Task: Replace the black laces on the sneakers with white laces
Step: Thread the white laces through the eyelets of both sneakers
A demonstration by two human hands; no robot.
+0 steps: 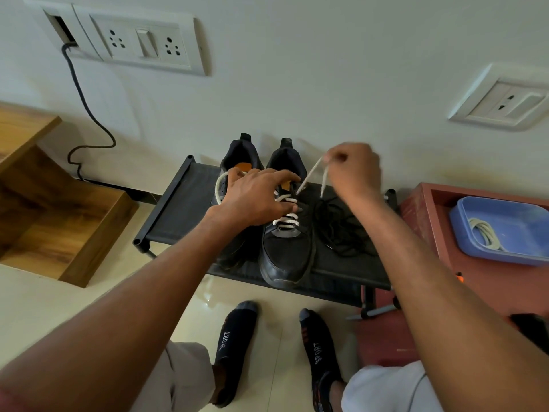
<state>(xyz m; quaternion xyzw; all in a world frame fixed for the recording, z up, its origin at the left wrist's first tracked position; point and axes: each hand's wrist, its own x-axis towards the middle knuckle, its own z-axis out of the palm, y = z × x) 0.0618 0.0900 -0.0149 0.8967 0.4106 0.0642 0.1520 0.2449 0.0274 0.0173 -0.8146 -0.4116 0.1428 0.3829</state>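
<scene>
On a black rack (178,215) against the wall stand two black sneakers. Over the right sneaker (286,248), the left hand (255,197) spreads its fingers on the tongue and upper eyelets, where white lace (285,218) already crosses several rows. That hand seems also to hold a lace loop at its far side, though this is hard to see. The right hand (353,171) pinches the lace's free end, raised and taut. Removed black laces (341,230) lie heaped just right of the sneaker. Another white lace sits in a blue tub (502,230).
</scene>
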